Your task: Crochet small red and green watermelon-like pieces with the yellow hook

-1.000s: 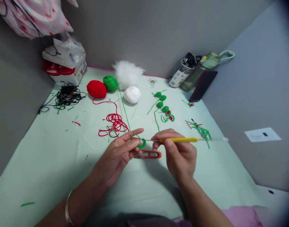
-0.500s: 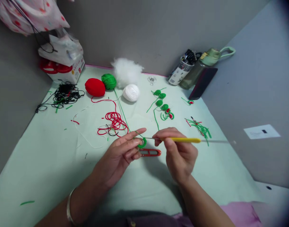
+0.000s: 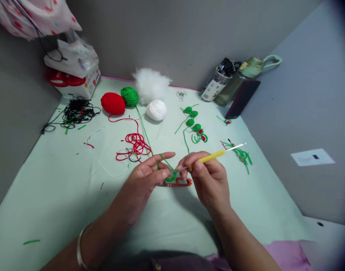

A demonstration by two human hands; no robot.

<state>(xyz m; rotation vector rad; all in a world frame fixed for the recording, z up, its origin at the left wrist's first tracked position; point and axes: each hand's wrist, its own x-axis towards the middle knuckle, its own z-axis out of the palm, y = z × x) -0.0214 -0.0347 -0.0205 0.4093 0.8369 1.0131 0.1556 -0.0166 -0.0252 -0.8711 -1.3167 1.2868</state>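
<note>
My left hand (image 3: 146, 177) pinches a small green crochet ring (image 3: 171, 177) between thumb and fingers, its index finger stretched out with green yarn (image 3: 167, 162) running over it. That strand leads back to the green yarn ball (image 3: 129, 97). My right hand (image 3: 210, 180) grips a crochet hook (image 3: 212, 156) by its yellow handle, and the thin metal tip reaches the ring at my left fingertips. Exactly how the tip sits in the stitches is too small to tell. Under the ring, on the table, lie orange-red thread snips (image 3: 185, 183), partly hidden by my left hand.
Red yarn ball (image 3: 113, 104), white yarn ball (image 3: 156, 110) and fluffy stuffing (image 3: 151, 86) stand at the back. Loose red yarn (image 3: 137, 145) and black yarn (image 3: 79, 112) lie left. Small green crochet pieces (image 3: 190, 122), yarn scraps (image 3: 240, 152), a pen holder (image 3: 216, 84) and a bottle (image 3: 231, 88) are right.
My right hand has moved slightly left, and the hook has tilted, its back end now higher. The hook's tip has come closer to my left fingertips. The ring has turned and dropped slightly.
</note>
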